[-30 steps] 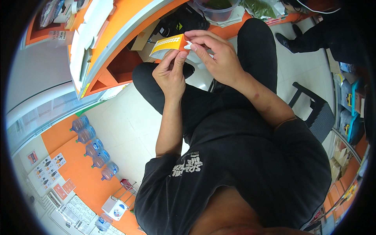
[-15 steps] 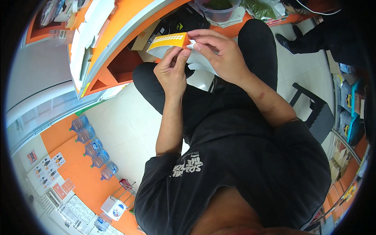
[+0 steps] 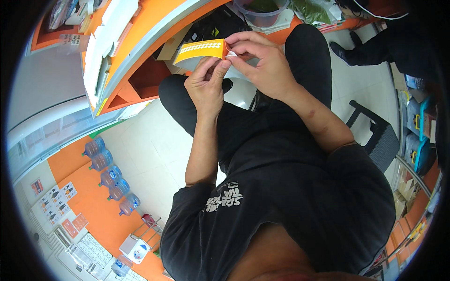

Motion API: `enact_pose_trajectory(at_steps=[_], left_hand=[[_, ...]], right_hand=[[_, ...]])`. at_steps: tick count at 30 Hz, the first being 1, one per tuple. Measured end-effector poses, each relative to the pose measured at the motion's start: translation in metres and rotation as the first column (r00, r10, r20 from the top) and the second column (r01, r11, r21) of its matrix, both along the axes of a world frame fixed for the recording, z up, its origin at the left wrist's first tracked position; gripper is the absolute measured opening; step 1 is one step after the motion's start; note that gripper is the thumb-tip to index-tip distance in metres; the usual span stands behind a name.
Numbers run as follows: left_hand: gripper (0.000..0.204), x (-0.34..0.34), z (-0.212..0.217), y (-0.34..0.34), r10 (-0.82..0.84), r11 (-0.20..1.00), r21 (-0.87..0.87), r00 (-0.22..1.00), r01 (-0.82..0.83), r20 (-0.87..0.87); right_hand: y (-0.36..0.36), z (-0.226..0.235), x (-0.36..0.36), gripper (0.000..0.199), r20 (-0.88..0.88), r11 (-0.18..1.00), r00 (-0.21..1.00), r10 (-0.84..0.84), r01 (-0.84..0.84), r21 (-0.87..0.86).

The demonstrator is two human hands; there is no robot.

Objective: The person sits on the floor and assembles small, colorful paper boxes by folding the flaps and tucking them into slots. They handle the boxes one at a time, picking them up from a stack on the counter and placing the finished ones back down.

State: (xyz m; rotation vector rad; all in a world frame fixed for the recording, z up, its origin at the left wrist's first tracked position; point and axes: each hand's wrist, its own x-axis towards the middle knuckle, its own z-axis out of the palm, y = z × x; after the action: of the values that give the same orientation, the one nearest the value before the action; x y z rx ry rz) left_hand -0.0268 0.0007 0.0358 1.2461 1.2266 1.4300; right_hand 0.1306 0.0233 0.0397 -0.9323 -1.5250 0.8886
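Note:
I am seated, and both hands are raised in front of my knees. My left hand point(image 3: 206, 86) pinches the lower edge of a small orange-yellow flat packet point(image 3: 199, 50) that has a white dotted strip along its top. My right hand point(image 3: 262, 63) holds the packet's right end, with its fingertips closed on a small white tab there. The two hands touch each other at the thumbs. My black trousers and black shirt fill the view below them.
An orange and white counter point(image 3: 136, 51) curves along the upper left, with open shelves under it. A clear tub point(image 3: 262, 11) stands at the top. Another person's dark leg and shoe point(image 3: 361, 51) are at the upper right. A black stool point(image 3: 377, 136) stands right. Water bottles point(image 3: 110, 175) line the left wall.
Both hands have lifted the packet slightly and turned it, so its dotted top edge now shows. The right fingers have moved onto the white tab at its end.

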Motion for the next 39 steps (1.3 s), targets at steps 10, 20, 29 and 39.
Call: enact_pose_trajectory(at_steps=[10, 20, 29, 39], left_hand=[[0.027, -0.010, -0.003, 0.001, 0.012, 0.999, -0.033, 0.996, -0.009, 0.088], [0.028, 0.008, 0.002, 0.008, 0.226, 0.973, -0.068, 0.972, -0.222, 0.057], [0.039, -0.013, -0.024, 0.015, -0.299, 0.949, -0.089, 0.778, 0.301, -0.553], [0.025, 0.013, -0.051, 0.004, -0.007, 0.990, 0.120, 0.867, 0.077, -0.498]], right_hand=[[0.002, -0.002, 0.003, 0.023, -0.357, 0.899, 0.914, 0.193, -0.311, -0.308], [-0.002, -0.025, -0.015, 0.020, 0.223, 0.991, 0.968, -0.115, 0.095, 0.099], [0.016, -0.049, 0.003, 0.018, -0.336, 0.835, 0.940, -0.065, -0.133, -0.533], [0.017, -0.054, 0.017, 0.029, -0.318, 0.838, 0.948, -0.034, -0.146, -0.525]])
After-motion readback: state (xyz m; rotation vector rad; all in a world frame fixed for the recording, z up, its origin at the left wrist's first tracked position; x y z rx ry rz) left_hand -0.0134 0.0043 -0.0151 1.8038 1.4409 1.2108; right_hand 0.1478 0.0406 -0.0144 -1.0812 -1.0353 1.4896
